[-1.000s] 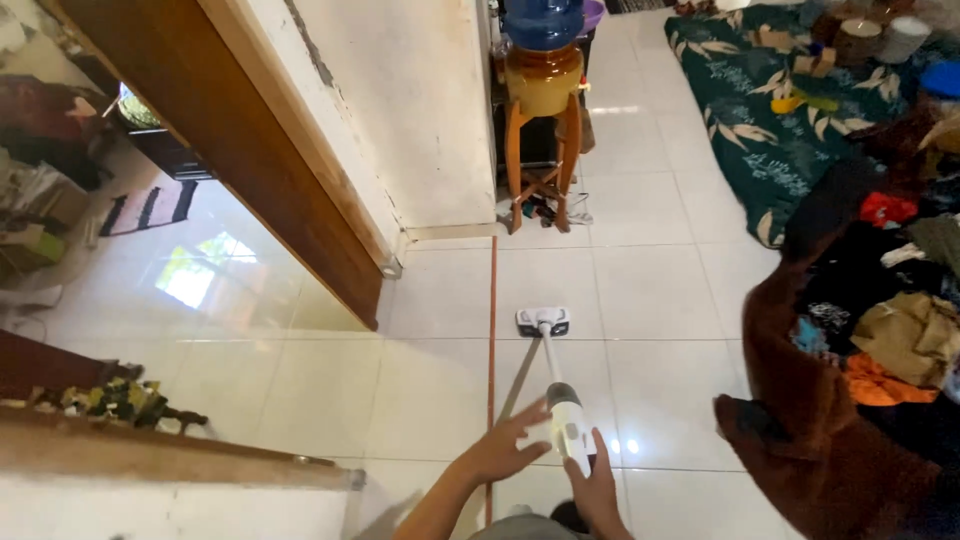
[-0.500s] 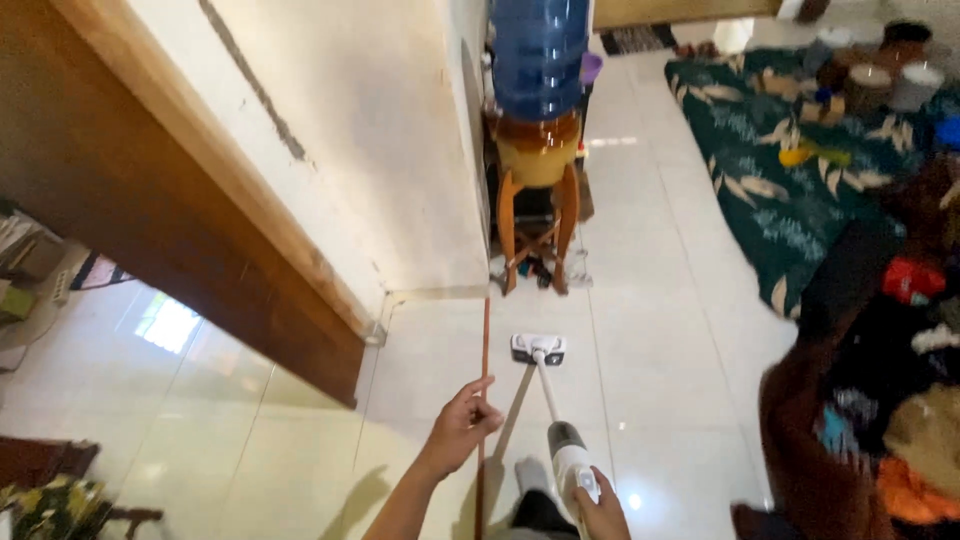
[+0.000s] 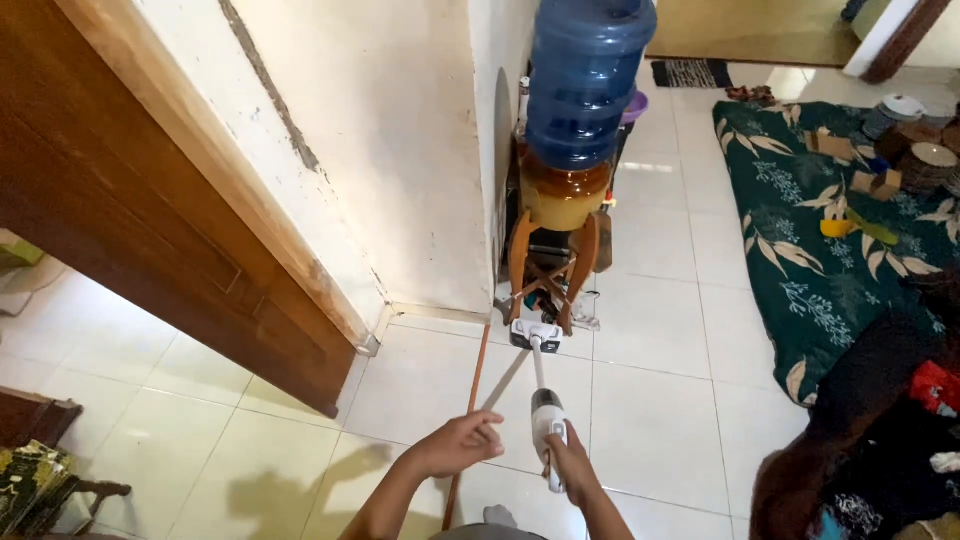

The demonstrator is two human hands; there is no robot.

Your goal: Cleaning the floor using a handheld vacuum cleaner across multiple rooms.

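My right hand [image 3: 569, 462] grips the handle of a white stick vacuum [image 3: 546, 420]. Its thin tube runs forward to the white floor head [image 3: 534, 334], which sits on the white tiles right at the feet of a wooden stand [image 3: 550, 270]. The stand carries an amber jug with a big blue water bottle [image 3: 585, 75] on top. My left hand [image 3: 460, 445] hovers just left of the vacuum body, fingers loosely curled and holding nothing. A thin brown strip [image 3: 470, 400] runs along the floor under my left hand.
A white wall and a dark wooden door [image 3: 150, 220] stand to the left. A dark green leaf-patterned mat [image 3: 830, 250] with boxes and dishes lies at right. A pile of clothes [image 3: 880, 440] fills the lower right. A small wooden piece with patterned cloth [image 3: 30, 480] sits at lower left.
The view has moved forward. The vacuum head slid ahead to the foot of the water stand. My left hand has come back close to the vacuum body.
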